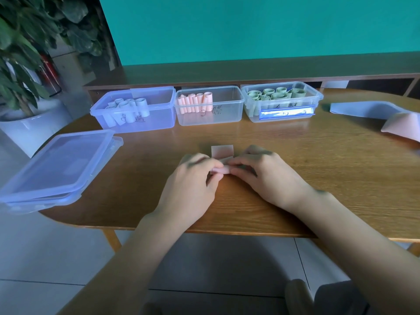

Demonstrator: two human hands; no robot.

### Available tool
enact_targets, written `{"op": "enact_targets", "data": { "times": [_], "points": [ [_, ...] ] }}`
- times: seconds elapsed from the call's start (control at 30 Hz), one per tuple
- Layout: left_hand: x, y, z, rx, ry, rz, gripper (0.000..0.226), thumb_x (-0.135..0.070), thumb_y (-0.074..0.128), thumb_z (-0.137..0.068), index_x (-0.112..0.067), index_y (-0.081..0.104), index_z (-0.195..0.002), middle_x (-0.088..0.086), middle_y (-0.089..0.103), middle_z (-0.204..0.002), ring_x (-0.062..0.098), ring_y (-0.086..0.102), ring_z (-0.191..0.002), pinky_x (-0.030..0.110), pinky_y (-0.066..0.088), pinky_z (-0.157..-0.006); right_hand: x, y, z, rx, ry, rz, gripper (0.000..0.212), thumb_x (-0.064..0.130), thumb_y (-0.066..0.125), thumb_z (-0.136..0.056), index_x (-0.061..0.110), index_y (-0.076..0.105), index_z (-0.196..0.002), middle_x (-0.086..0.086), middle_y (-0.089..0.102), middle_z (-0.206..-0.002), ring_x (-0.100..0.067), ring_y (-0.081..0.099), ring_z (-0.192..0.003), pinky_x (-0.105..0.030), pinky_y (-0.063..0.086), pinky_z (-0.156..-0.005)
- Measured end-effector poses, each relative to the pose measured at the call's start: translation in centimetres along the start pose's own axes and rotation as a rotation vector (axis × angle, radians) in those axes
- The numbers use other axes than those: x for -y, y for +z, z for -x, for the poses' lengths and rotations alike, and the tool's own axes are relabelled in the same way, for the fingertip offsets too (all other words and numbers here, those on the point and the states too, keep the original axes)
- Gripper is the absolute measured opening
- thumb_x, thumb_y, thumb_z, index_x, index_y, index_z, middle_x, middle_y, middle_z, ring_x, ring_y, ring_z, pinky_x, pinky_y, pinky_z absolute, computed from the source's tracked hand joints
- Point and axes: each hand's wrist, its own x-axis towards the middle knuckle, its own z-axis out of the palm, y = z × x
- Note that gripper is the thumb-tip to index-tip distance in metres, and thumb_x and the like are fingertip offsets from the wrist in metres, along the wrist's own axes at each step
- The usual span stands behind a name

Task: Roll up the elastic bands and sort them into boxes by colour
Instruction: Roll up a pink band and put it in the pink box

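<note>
wooden table (341, 173), three boxes (209, 105), lids (59, 164), bands (372, 112)

Pink band (221, 151); blue (130, 105), pink (195, 100), green rolls (276, 93); teal wall (250, 26).

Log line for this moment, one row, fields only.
step: rolling | item: pink elastic band, partly rolled on wooden table | left hand: pinching roll | right hand: pinching roll | target: middle clear plastic box

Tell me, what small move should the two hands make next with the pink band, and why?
Probably keep rolling forward: both the left hand and the right hand pinch the half-rolled pink elastic band, and a flat tail still lies unrolled on the wooden table. Only afterwards would it go into the middle clear plastic box holding pink rolls.
</note>
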Motion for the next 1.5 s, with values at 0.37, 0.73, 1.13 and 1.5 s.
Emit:
{"op": "enact_targets", "data": {
  "times": [0.37,0.73,1.13,1.5],
  "points": [
    [0.4,0.2,-0.5,0.028,0.015,-0.017,0.029,-0.026,0.059,-0.097,-0.032,0.065,-0.125,-0.016,0.063,-0.120,0.012,0.049,-0.109,0.034,0.051,-0.089,-0.1,0.4,-0.3,-0.028,0.014,0.042,0.020,0.027,0.066,-0.095,0.027,0.070,-0.115,0.008,0.063,-0.108,-0.018,0.062,-0.095,-0.048,0.055,-0.079],
    [0.1,0.5,-0.8,0.003,0.014,-0.057,0.024,-0.027,0.059,-0.098,-0.028,0.066,-0.120,-0.012,0.063,-0.122,0.012,0.049,-0.112,0.027,0.047,-0.088,-0.3,0.5,-1.6,-0.010,0.026,0.003,0.057,0.073,0.031,-0.092,0.041,0.068,-0.123,0.001,0.059,-0.102,-0.023,0.063,-0.097,-0.048,0.056,-0.080],
    [0.7,1.0,-2.1,0.016,0.005,-0.017,0.026,-0.023,0.059,-0.097,-0.028,0.065,-0.122,-0.011,0.065,-0.117,0.016,0.049,-0.108,0.035,0.051,-0.085,-1.4,1.2,-2.3,-0.064,0.004,-0.017,0.017,0.028,0.066,-0.096,0.020,0.073,-0.109,0.007,0.064,-0.104,-0.011,0.063,-0.089,-0.035,0.053,-0.084],
    [0.7,1.4,-2.3,-0.026,0.015,-0.008,0.025,-0.020,0.057,-0.099,-0.026,0.067,-0.121,-0.012,0.064,-0.121,0.015,0.048,-0.111,0.028,0.045,-0.083,-1.9,1.3,-2.8,-0.062,-0.003,0.001,0.025,0.028,0.061,-0.101,0.025,0.071,-0.123,0.002,0.056,-0.110,-0.012,0.061,-0.090,-0.031,0.052,-0.085]
  ]
}}
